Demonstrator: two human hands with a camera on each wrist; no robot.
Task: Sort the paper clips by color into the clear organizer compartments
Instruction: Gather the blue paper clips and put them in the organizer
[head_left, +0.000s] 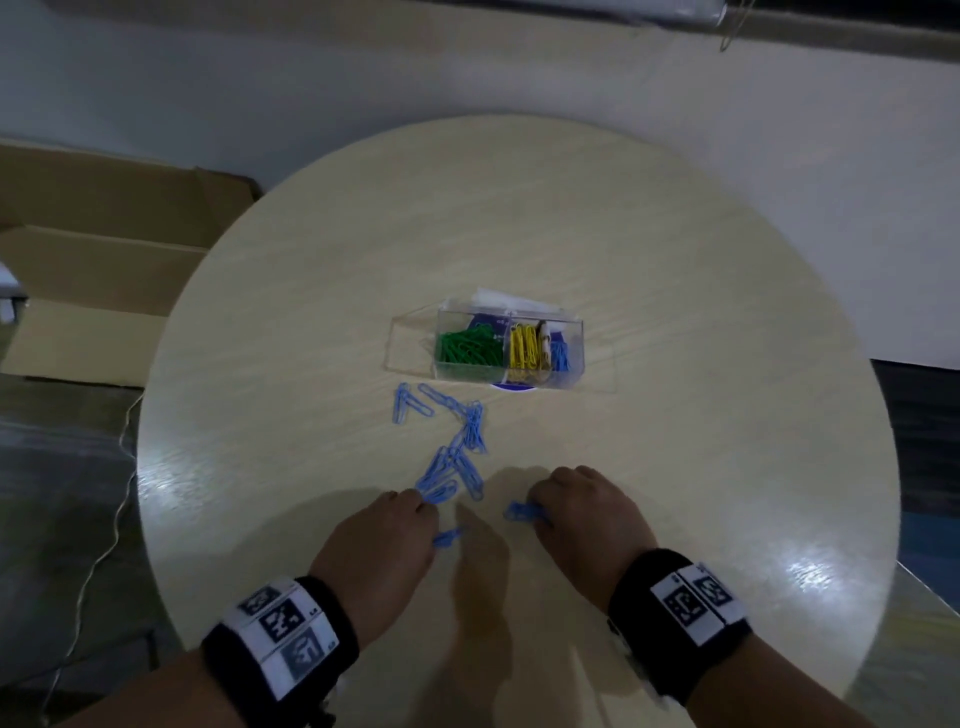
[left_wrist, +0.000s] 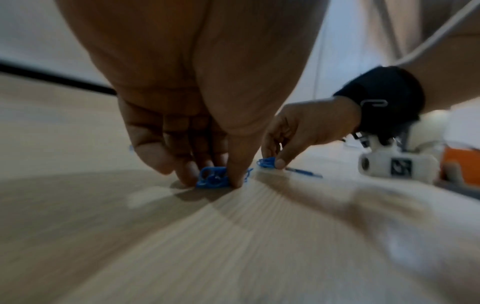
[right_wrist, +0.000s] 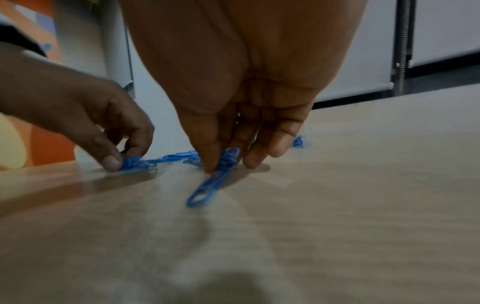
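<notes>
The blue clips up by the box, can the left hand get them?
Probably yes: bare table lies between the left hand and those blue clips, though it already pinches other clips.

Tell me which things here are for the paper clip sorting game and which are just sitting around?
For the job:
- blue paper clips loose on the table
- clear organizer holding green clips, yellow clips and a few blue ones
- left hand and right hand, each pinching blue clips

Just lying about:
- cardboard box beside the round table
- white paper behind the organizer
</notes>
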